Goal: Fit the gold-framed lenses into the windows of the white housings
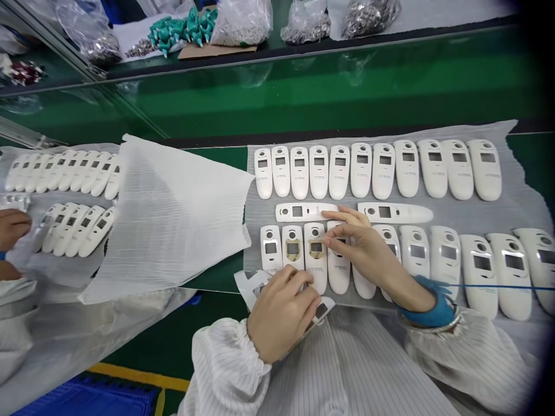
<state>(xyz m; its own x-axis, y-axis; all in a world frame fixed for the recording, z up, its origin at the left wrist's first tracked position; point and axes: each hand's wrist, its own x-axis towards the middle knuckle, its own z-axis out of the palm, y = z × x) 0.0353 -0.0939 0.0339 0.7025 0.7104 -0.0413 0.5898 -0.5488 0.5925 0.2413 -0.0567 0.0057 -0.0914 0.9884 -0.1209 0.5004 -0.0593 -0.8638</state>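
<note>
Two rows of white handheld devices with small screens, like thermometers, lie on a white foam sheet (342, 208). My right hand (368, 242) reaches over the lower row, thumb and index finger pinched at the screen edge of one white device (318, 268); anything between the fingertips is too small to make out. That screen and the screen of the neighbouring device (293, 234) bear yellowish frames. My left hand (284, 312) is curled around a sheet of stickers (247, 286) with dark windows, below the lower row, its fingers partly hiding it.
Two devices lie sideways between the rows, one a white device (396, 213) on the right. A blue wrist strap (429, 303) trails its cord rightward across the devices. Loose foam sheets (182, 202) lie left, beside a co-worker's hand (13, 228). Bags of metal parts (243, 23) sit on the shelf.
</note>
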